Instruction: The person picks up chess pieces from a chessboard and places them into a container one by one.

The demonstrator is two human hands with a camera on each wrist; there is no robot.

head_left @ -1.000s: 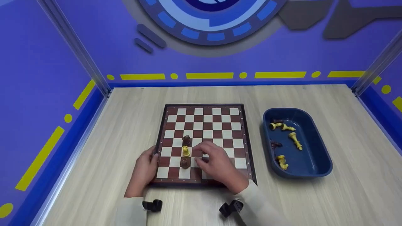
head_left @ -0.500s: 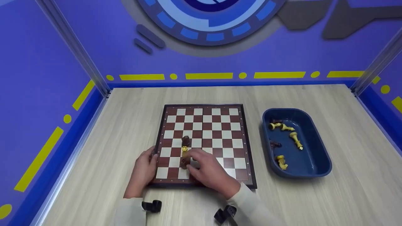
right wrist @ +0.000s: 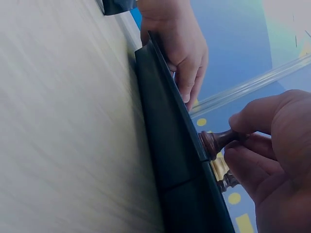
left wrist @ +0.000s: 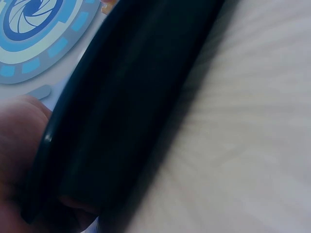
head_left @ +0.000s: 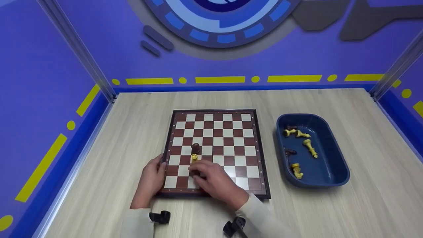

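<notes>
Right wrist view: the right hand pinches the near dark piece by its upper part, base apparently on the board; the left hand grips the board's left edge. A forward nudge from the pinching fingers could topple the yellow piece just beyond; a loosened left hand might let the board slide. The tub on the counter holds loose yellow pieces and dark pieces.

2 forearms extend forward. The left hand grips, thumb uppermost — the right hand, its forearm slanting inward near the left hand, pinches between thumb and curled fingers.
</notes>
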